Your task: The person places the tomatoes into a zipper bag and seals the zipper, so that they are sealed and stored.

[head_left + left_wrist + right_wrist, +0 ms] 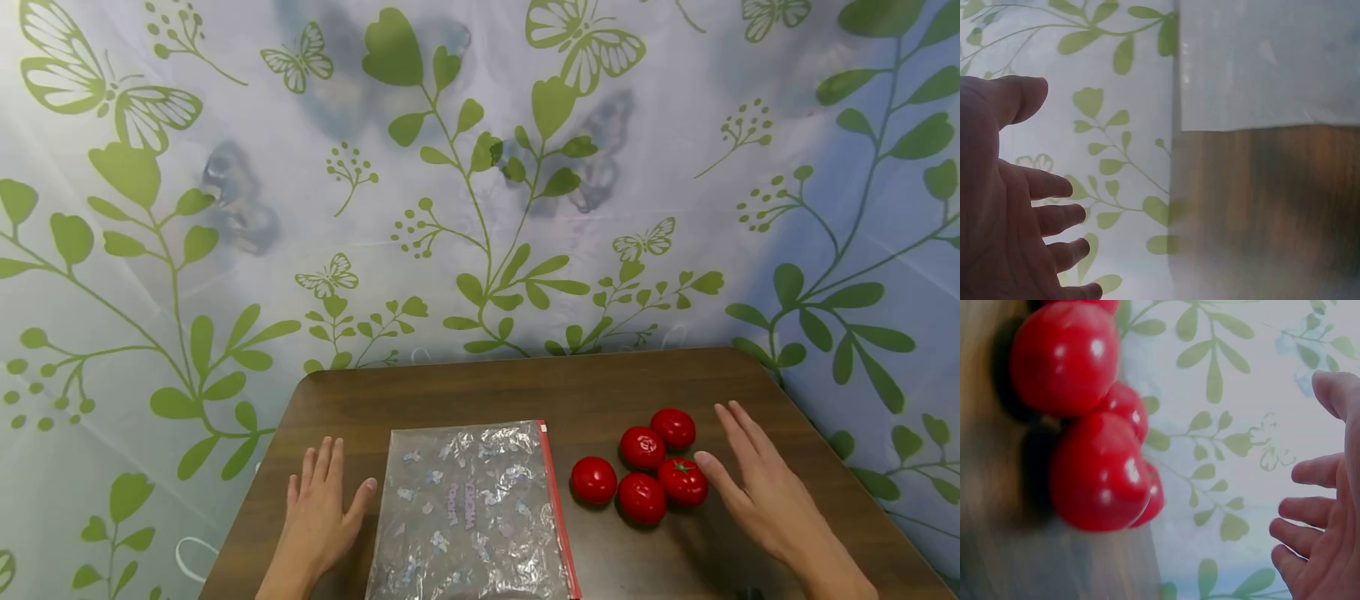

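A clear plastic zip bag [465, 508] with small printed figures and a red slider edge lies flat in the middle of the table. To its right sits a cluster of several shiny red tomatoes [642, 498], one showing a green stem top; they also appear large in the right wrist view [1100, 472]. My left hand [318, 517], fingers straight and holding nothing, is left of the bag. On the other side, my right hand [772, 496] has its fingers extended beside the tomatoes, with nothing in its grasp. In the right wrist view a gap separates it from them.
The brown wooden table [480, 387] has rounded far corners. Behind it hangs a pale curtain [480, 208] printed with green leaves and butterflies, close along the far edge and both sides. A small dark object [748, 593] shows at the bottom edge near the right forearm.
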Motion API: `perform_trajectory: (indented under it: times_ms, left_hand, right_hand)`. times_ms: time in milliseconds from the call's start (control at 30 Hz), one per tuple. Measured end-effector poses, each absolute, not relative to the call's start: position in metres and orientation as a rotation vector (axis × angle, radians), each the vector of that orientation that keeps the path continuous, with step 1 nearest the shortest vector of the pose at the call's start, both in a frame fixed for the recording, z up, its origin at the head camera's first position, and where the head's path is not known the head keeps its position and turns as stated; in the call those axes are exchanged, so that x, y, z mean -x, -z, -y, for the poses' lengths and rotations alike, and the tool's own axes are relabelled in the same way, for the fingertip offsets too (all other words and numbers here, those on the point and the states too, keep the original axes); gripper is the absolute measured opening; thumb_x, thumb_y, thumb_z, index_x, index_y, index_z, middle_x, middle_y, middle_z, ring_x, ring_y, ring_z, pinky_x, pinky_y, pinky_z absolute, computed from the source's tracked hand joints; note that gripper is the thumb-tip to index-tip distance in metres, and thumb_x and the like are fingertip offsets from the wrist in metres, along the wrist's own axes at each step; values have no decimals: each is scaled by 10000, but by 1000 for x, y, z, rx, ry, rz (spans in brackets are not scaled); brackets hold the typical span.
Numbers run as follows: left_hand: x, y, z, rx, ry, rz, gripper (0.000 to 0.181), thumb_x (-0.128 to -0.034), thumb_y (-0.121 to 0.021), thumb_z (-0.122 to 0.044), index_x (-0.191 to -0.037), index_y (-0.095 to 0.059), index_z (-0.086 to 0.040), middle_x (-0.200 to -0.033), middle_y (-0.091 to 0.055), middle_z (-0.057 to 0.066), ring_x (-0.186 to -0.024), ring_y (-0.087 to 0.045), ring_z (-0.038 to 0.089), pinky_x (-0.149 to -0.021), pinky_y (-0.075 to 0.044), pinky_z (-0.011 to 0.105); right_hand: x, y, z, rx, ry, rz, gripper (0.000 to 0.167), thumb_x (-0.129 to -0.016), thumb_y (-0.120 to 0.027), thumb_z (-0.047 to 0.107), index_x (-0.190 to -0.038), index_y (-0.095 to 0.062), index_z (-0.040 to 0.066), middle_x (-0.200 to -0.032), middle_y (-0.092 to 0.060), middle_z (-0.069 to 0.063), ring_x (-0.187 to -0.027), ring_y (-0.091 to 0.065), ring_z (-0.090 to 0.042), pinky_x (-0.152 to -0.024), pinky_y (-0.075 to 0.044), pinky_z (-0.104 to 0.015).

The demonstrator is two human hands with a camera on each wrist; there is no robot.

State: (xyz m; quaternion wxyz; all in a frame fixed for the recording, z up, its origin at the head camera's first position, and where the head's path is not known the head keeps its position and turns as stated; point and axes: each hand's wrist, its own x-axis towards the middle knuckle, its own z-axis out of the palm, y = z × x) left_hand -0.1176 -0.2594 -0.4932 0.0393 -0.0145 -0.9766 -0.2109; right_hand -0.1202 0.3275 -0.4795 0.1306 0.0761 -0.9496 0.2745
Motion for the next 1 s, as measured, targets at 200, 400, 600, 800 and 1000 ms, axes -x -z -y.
perform_trajectory:
  times_ms: [200, 400, 600, 800, 1000]
  left_hand:
    - [112, 485, 253, 81, 723, 2934, 930, -1108, -572, -537, -1697, -207, 82, -1771, -174, 355, -1626, -140, 611, -1234, -186, 821]
    - [108, 479, 245, 139, 770, 2853, 918, -1080, -651, -472, -1679, -251, 98, -1753, -240, 356, -1618, -205, 595, -1250, -237, 778]
    - [103, 472, 236, 149, 831, 2832, 949, -1057, -700, -456, -1675, -255, 110, -1761, -238, 340, -1629, -211, 575, -1270, -237, 751]
    - [101, 468, 223, 165, 831, 2817, 951, -1026, -751, -443, -1659, -309, 112, -1749, -304, 314, -1629, -263, 542, -1255, -292, 738]
    - [100, 472, 211, 177, 849, 2822, 955, -1006, -779, -424, -1655, -325, 110, -1743, -328, 303, -1620, -305, 528, -1263, -308, 718]
  right_hand:
    - [122, 469, -316, -256, -855, 2722, 789, -1107, -639, 352, -1760, -237, 164, -1800, -247, -231, -1499, -387, -646, -1112, -298, -860]
    - [127, 462, -302, -296, -873, 2735, 784, -1094, -664, 380, -1741, -296, 136, -1767, -329, -244, -1505, -423, -608, -1152, -313, -821]
    - [132, 456, -289, -312, -853, 2772, 793, -1055, -726, 423, -1700, -389, 109, -1673, -469, -285, -1439, -519, -590, -1072, -425, -809]
    - [138, 454, -276, -334, -825, 2797, 757, -1027, -762, 437, -1636, -489, 80, -1562, -592, -293, -1346, -622, -556, -1063, -483, -776]
    - [148, 453, -263, -384, -825, 2800, 737, -994, -803, 434, -1583, -554, 66, -1482, -676, -246, -1251, -701, -497, -1005, -569, -711]
